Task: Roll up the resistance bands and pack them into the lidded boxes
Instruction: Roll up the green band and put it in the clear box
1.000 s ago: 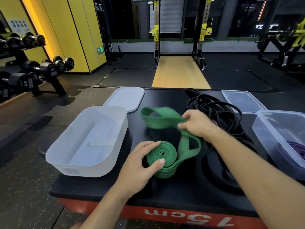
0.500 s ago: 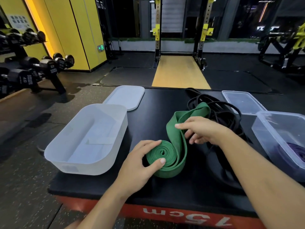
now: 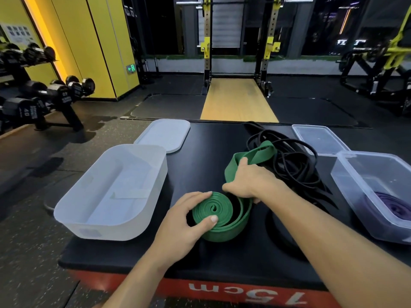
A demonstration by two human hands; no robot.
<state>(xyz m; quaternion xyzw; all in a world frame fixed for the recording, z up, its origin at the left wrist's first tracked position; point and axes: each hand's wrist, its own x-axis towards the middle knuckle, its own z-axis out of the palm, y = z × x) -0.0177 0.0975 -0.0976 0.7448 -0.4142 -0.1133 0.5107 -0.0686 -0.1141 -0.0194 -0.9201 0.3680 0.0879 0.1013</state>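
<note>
Now left hand and right hand grip green band; clear box holds, perhaps, purple band.

A gym is shown in which yellow wall panels are edged by an orange light strip at the left, dumbbells are racked beside them, a squat rack is set over a wooden platform amid dark rubber flooring, and dark windows are seen behind.

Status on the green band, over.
Left hand holds green band at its coil, right hand grips its tail. Partly rolled, not boxed. Black bands piled behind; white box open.
</note>
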